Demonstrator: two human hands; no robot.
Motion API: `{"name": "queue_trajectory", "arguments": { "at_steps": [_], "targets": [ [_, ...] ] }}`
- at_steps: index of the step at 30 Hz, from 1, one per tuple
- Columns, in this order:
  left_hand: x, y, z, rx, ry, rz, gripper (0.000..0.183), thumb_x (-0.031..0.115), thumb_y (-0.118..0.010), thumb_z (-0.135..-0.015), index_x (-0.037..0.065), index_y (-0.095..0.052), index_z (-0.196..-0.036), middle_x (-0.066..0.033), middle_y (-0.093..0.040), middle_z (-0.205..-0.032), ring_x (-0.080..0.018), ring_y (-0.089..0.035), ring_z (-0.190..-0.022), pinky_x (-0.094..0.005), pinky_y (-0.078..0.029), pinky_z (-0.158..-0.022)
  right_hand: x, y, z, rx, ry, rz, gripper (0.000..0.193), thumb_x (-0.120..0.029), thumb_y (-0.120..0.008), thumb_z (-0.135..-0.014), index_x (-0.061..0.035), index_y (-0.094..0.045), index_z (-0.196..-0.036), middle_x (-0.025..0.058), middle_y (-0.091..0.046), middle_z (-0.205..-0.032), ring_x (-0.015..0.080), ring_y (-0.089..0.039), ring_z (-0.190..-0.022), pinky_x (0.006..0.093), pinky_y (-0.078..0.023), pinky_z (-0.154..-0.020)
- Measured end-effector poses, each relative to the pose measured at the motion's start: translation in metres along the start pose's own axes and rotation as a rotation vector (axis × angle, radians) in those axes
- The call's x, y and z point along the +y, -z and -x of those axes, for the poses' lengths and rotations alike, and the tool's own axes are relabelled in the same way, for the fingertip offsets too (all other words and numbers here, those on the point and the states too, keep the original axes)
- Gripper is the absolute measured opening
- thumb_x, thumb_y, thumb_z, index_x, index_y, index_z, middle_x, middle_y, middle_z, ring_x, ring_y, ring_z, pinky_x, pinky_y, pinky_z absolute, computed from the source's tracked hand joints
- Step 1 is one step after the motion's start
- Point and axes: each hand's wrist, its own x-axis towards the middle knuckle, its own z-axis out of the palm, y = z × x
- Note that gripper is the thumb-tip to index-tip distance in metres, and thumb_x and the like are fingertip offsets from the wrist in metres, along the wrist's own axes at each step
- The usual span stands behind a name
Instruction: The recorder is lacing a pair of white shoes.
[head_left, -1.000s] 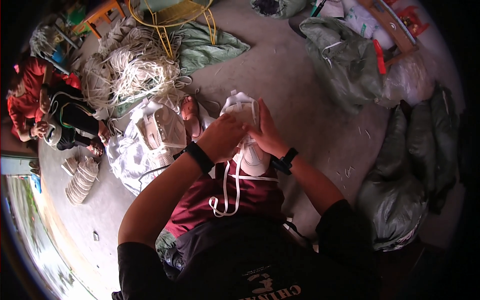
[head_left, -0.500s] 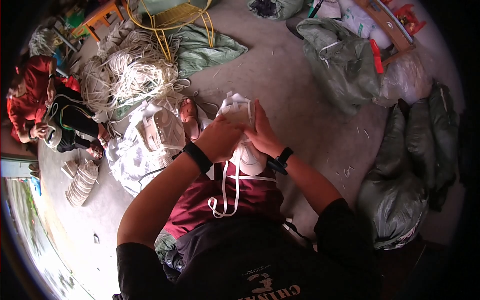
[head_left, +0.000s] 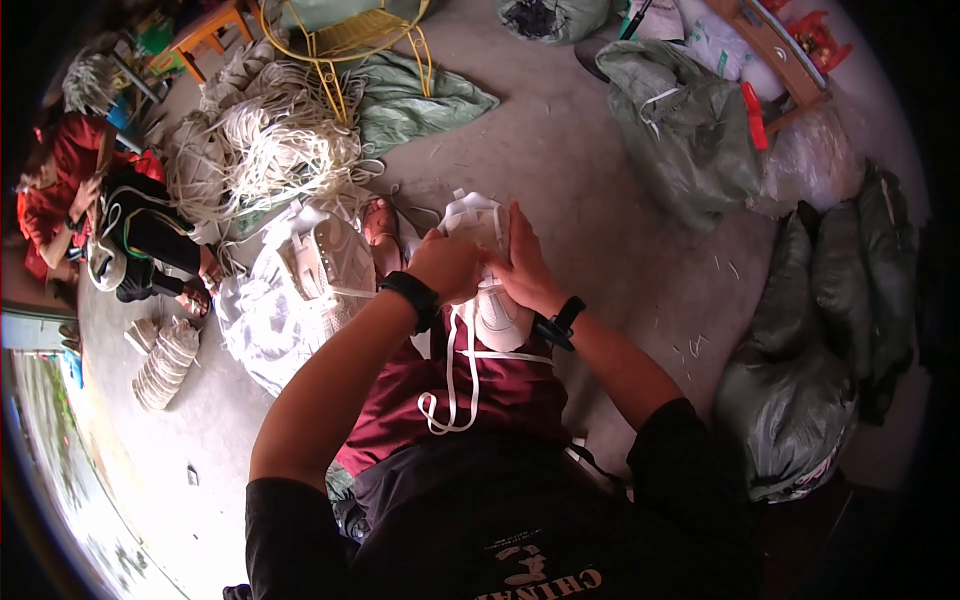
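Head view: the left hand (head_left: pixel 447 268), its wrist farther forward and right than half a second ago, bends over a beige-and-white, round-toed lace-up shoe (head_left: pixel 503 320) that has barely shifted, suggesting that this hand works while the right hand (head_left: pixel 528 272) steadies. The right hand clasps the shoe's side; whether the left's curled fingers pinch anything cannot be told. The shoe lies toe-inward at the far edge of the maroon cloth lap (head_left: pixel 400 405), trailing a flat white lace (head_left: pixel 473 375).
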Motion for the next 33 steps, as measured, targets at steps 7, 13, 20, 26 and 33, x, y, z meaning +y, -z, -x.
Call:
{"name": "queue_trajectory", "arguments": {
  "at_steps": [7,13,20,26,33],
  "targets": [
    [0.002,0.015,-0.002,-0.199,0.087,-0.011,0.031,0.022,-0.062,-0.077,0.023,-0.071,-0.107,-0.0062,-0.070,-0.095,-0.0246,-0.065,-0.101,-0.0451,-0.039,-0.093,-0.011,-0.001,0.006,-0.003,0.008,-0.015,0.090,-0.021,-0.069,-0.085,0.0050,-0.011,-0.149,0.0287,-0.027,-0.148,0.0405,-0.030,-0.137,0.0435,-0.026,-0.113],
    [0.001,0.014,-0.001,-0.282,0.154,0.021,0.024,0.026,-0.065,-0.077,0.018,-0.073,-0.098,-0.0089,-0.069,-0.096,-0.0258,-0.065,-0.101,-0.0458,-0.038,-0.094,-0.022,-0.002,0.008,-0.003,0.008,0.026,0.089,-0.018,-0.069,-0.084,0.0048,-0.011,-0.149,0.0285,-0.027,-0.148,0.0411,-0.030,-0.137,0.0436,-0.026,-0.113],
    [-0.001,-0.001,0.009,-0.052,0.148,0.120,0.019,0.029,-0.067,-0.070,0.012,-0.070,-0.075,-0.0095,-0.067,-0.077,-0.0271,-0.065,-0.084,-0.0419,-0.041,-0.083,-0.021,-0.002,0.014,0.020,0.061,0.075,0.087,-0.018,-0.068,-0.085,0.0059,-0.012,-0.148,0.0294,-0.030,-0.146,0.0417,-0.032,-0.135,0.0446,-0.028,-0.112],
    [-0.010,0.004,0.014,0.136,0.093,0.210,0.024,0.030,-0.069,-0.070,0.007,-0.069,-0.072,-0.0152,-0.065,-0.071,-0.0328,-0.065,-0.074,-0.0436,-0.047,-0.077,-0.032,-0.002,0.012,0.030,0.071,0.108,0.084,-0.023,-0.065,-0.088,0.0079,-0.013,-0.147,0.0299,-0.032,-0.144,0.0425,-0.034,-0.133,0.0445,-0.029,-0.111],
    [-0.028,0.010,0.014,0.288,0.102,0.499,0.024,0.022,-0.071,-0.074,-0.002,-0.069,-0.078,-0.0198,-0.066,-0.073,-0.0326,-0.066,-0.070,-0.0400,-0.052,-0.067,-0.032,-0.002,0.012,0.033,0.058,0.090,0.089,-0.027,-0.067,-0.087,0.0080,-0.011,-0.147,0.0318,-0.025,-0.148,0.0429,-0.030,-0.136,0.0457,-0.027,-0.112]
  ]
}}
